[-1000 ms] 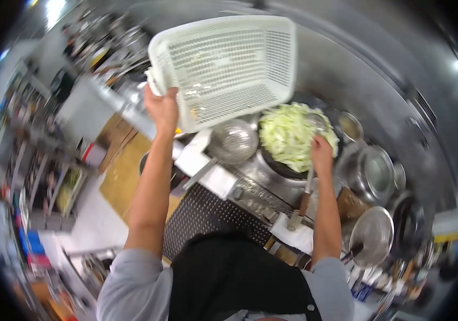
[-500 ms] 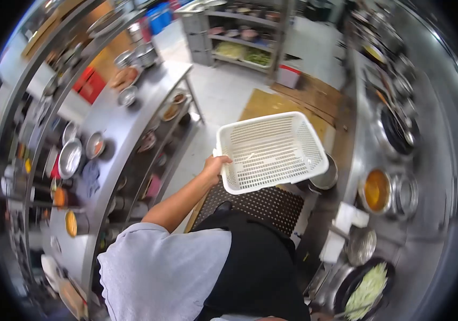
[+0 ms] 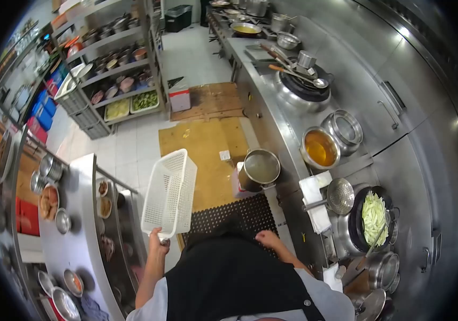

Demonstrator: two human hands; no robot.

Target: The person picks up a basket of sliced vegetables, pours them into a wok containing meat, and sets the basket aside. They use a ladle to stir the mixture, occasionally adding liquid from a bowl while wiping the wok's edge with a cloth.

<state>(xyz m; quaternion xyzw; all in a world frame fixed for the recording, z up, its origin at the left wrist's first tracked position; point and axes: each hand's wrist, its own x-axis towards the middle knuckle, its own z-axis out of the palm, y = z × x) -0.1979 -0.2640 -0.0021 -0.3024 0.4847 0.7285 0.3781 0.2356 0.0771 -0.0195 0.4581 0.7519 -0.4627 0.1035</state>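
Observation:
My left hand [image 3: 158, 242] grips the near end of a white perforated plastic basket [image 3: 170, 193], which is tilted and looks empty. The basket hangs over the floor beside the left counter. My right hand [image 3: 268, 238] is near my apron, above the black rubber mat [image 3: 229, 218], with its fingers curled; whether it holds anything is too small to make out. To its right, a wok of sliced pale green vegetable [image 3: 374, 219] sits on the stove, with a ladle in it. A perforated strainer [image 3: 340, 196] lies beside the wok.
A tall pot [image 3: 261, 167] stands on the right past the mat. On the right counter are a pot of orange liquid [image 3: 320, 148] and a covered wok [image 3: 303, 85]. Metal bowls [image 3: 63, 220] sit on the left counter [image 3: 76, 192]. Shelves [image 3: 116, 69] stand ahead.
The basket has swung to the left and turned more upright in my left hand. My right hand has come into view. The camera's view has turned toward the stove side.

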